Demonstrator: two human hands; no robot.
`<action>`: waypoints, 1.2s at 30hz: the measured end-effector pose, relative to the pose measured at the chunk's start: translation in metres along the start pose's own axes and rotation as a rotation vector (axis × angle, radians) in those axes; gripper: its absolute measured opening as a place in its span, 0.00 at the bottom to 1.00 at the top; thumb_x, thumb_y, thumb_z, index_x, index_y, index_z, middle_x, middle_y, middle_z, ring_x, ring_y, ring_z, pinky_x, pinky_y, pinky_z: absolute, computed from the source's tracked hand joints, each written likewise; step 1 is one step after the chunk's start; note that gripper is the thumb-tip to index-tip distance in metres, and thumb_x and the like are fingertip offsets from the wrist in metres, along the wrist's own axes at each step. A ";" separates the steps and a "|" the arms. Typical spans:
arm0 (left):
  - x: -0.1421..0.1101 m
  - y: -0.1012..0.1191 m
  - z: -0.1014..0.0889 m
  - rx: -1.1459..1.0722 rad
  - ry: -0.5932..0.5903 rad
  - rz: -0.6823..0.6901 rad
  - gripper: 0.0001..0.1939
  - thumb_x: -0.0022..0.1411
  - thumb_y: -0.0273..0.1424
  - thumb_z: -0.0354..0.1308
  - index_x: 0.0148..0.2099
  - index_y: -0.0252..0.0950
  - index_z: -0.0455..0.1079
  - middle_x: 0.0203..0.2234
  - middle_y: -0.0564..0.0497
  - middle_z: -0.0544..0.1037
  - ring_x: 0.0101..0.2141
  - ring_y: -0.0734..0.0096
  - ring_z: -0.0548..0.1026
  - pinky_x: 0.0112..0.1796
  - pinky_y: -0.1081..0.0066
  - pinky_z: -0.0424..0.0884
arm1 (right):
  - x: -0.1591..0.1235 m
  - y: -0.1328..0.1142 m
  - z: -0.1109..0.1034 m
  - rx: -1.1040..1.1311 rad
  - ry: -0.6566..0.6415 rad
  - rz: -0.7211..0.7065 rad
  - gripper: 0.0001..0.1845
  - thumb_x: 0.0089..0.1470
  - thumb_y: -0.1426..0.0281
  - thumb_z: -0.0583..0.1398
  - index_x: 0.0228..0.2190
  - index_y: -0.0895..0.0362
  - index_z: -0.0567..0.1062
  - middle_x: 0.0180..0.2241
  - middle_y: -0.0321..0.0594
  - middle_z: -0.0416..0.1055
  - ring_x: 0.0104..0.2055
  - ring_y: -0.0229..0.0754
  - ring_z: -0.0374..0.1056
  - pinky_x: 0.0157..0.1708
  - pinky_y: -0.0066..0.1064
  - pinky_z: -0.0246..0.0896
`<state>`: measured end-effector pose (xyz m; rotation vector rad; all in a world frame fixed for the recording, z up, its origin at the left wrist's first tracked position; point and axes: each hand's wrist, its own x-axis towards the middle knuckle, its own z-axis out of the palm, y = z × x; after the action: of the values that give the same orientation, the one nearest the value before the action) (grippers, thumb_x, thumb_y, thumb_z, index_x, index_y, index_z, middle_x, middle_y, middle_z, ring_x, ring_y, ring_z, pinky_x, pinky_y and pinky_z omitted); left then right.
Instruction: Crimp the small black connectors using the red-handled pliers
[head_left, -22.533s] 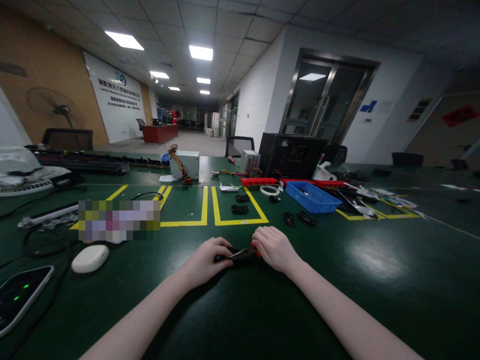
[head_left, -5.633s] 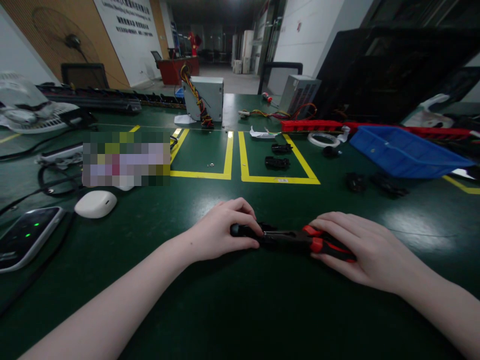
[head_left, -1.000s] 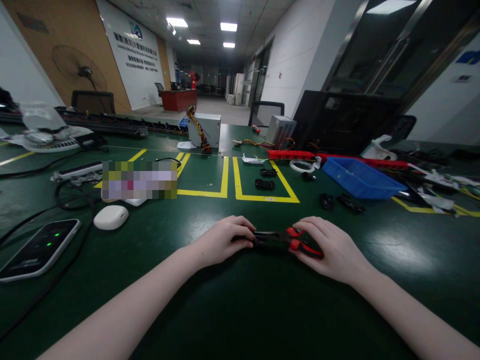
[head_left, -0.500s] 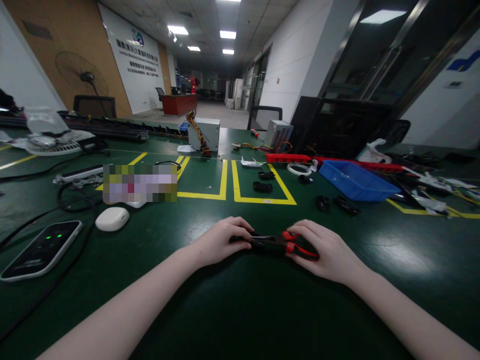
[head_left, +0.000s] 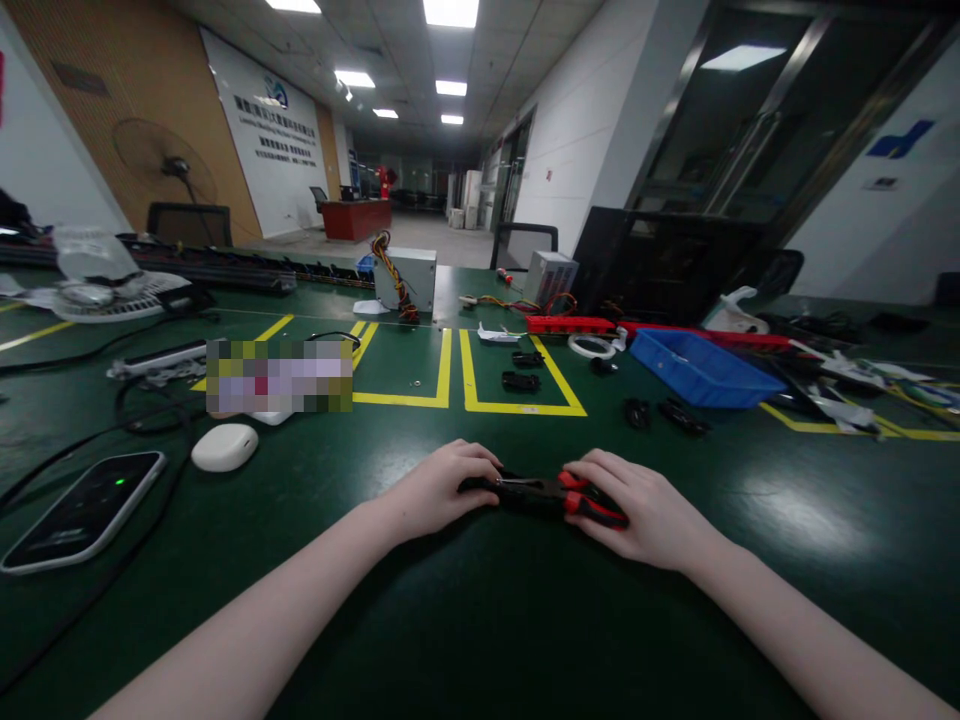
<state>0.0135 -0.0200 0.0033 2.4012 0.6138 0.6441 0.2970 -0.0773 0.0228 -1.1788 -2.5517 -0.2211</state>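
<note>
Pliers with red and black handles (head_left: pixel 596 510) lie in the grip of my right hand (head_left: pixel 645 508), fingers closed around the handles. Their dark jaws point left, toward my left hand (head_left: pixel 442 490). That hand pinches a small dark piece (head_left: pixel 476 484) between thumb and fingers, right at the tips of the pliers. The piece's exact kind is hard to make out, since fingers and jaws cover part of it. Both hands are low over the green table (head_left: pixel 480 620). Beyond them, two black pieces (head_left: pixel 520 381) sit inside a yellow taped frame (head_left: pixel 450 372).
Right of the frame are more black pieces (head_left: pixel 682 415) and a blue bin (head_left: pixel 705 368). On the left lie a phone (head_left: pixel 82 510), a white rounded case (head_left: pixel 225 447) and black cables. Power supply units (head_left: pixel 412 280) and a red strip (head_left: pixel 570 325) stand farther back.
The view has shifted slightly, and both hands with the pliers appear a little farther left in it. Their hold on the pliers and the dark piece looks the same.
</note>
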 end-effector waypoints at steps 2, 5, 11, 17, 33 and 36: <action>0.000 0.000 0.001 0.017 -0.001 0.003 0.07 0.63 0.26 0.59 0.44 0.35 0.73 0.48 0.46 0.74 0.48 0.64 0.71 0.50 0.61 0.69 | -0.001 -0.001 0.000 -0.026 0.017 -0.012 0.20 0.55 0.62 0.59 0.47 0.57 0.70 0.41 0.47 0.72 0.38 0.44 0.71 0.35 0.35 0.70; 0.000 0.000 0.001 0.020 0.003 0.007 0.06 0.64 0.25 0.59 0.44 0.35 0.73 0.48 0.47 0.74 0.47 0.65 0.71 0.50 0.61 0.68 | -0.001 -0.002 -0.001 -0.053 0.034 -0.025 0.20 0.55 0.62 0.59 0.47 0.59 0.70 0.41 0.48 0.72 0.39 0.45 0.71 0.36 0.36 0.71; 0.000 0.001 0.002 0.016 0.020 -0.009 0.06 0.62 0.25 0.60 0.43 0.36 0.73 0.46 0.47 0.73 0.46 0.64 0.70 0.48 0.62 0.69 | -0.001 -0.003 -0.003 -0.011 -0.012 0.013 0.20 0.54 0.62 0.60 0.46 0.58 0.70 0.41 0.47 0.72 0.38 0.45 0.71 0.35 0.36 0.70; -0.001 0.002 0.002 0.049 0.068 -0.017 0.07 0.61 0.26 0.62 0.42 0.36 0.72 0.45 0.48 0.73 0.46 0.64 0.70 0.48 0.62 0.68 | 0.001 -0.006 -0.008 0.125 -0.124 0.142 0.18 0.55 0.62 0.60 0.46 0.55 0.71 0.41 0.43 0.71 0.37 0.42 0.70 0.36 0.34 0.69; 0.000 0.002 0.001 -0.020 0.041 -0.065 0.04 0.61 0.26 0.62 0.39 0.36 0.73 0.45 0.49 0.75 0.45 0.64 0.72 0.48 0.61 0.67 | -0.001 -0.008 -0.008 0.165 -0.204 0.204 0.19 0.55 0.60 0.59 0.47 0.53 0.69 0.43 0.41 0.69 0.40 0.42 0.69 0.38 0.35 0.67; 0.001 0.001 0.000 -0.027 0.039 -0.042 0.04 0.61 0.25 0.62 0.39 0.35 0.73 0.45 0.48 0.76 0.45 0.64 0.73 0.48 0.62 0.67 | -0.001 -0.007 -0.007 0.072 -0.151 0.136 0.20 0.54 0.61 0.61 0.47 0.55 0.69 0.43 0.44 0.70 0.40 0.44 0.69 0.38 0.37 0.68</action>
<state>0.0144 -0.0205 0.0037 2.3495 0.6661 0.6779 0.2938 -0.0849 0.0288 -1.3821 -2.5687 -0.0091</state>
